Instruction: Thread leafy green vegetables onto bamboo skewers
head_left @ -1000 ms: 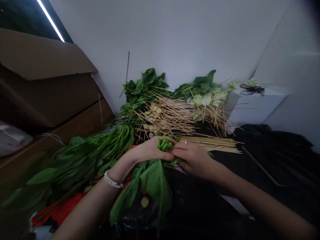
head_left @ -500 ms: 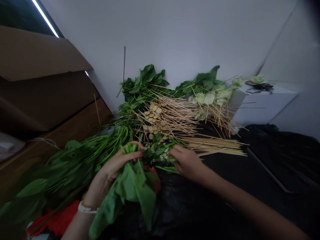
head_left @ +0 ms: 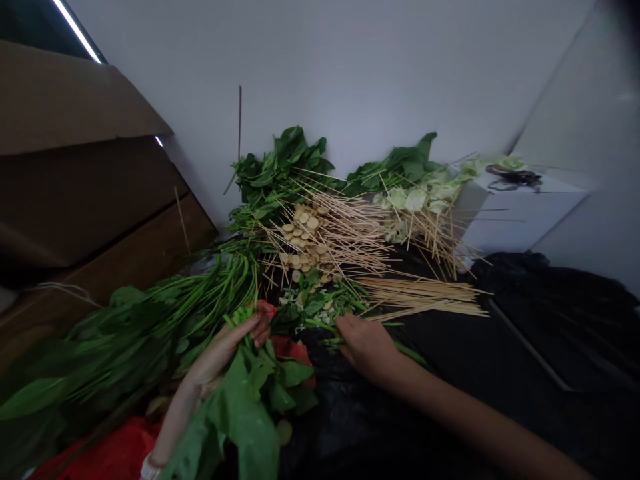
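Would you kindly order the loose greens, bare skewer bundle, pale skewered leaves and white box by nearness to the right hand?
Right hand:
1. Loose greens, at its fingertips
2. Bare skewer bundle, ahead right
3. Pale skewered leaves, farther back
4. White box, far right

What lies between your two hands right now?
In the head view, a loose heap of green stems and leaves and a piece of red plastic lie between the right hand and the left hand, which grips a leafy green bunch.

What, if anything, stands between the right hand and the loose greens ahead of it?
Nothing visible: the right hand already reaches the edge of the loose greens, with no object between them.
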